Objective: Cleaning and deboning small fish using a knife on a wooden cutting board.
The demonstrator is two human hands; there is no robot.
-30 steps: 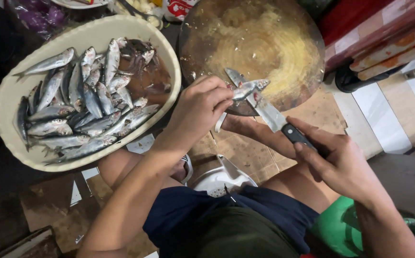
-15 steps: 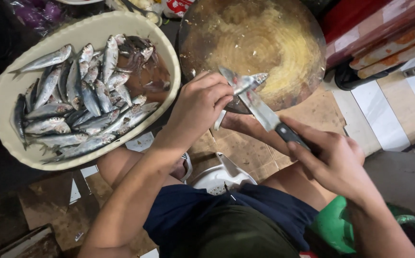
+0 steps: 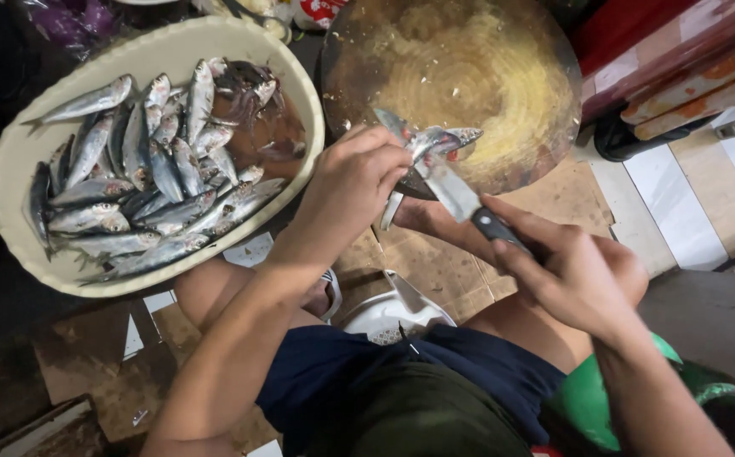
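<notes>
A small silver fish (image 3: 422,145) is pinched in the left hand (image 3: 352,188), long axis left-to-right; the steel-bladed knife (image 3: 460,199), gripped by the right hand (image 3: 575,275), is laid across it from the near right.

One basin (image 3: 12,169) of many small fish (image 3: 143,182), one round chopping block (image 3: 503,76), one knife (image 3: 460,199), two hands (image 3: 355,182).

Fish (image 3: 422,144) body behind left fingers (image 3: 367,165)

Just one view here — a head-worn camera looking almost straight down past the person's own lap. It sits close in, so the round chopping block (image 3: 460,93) and cream basin (image 3: 21,161) fill the top, floor (image 3: 723,313) at the edges — no second view to overlap with.
</notes>
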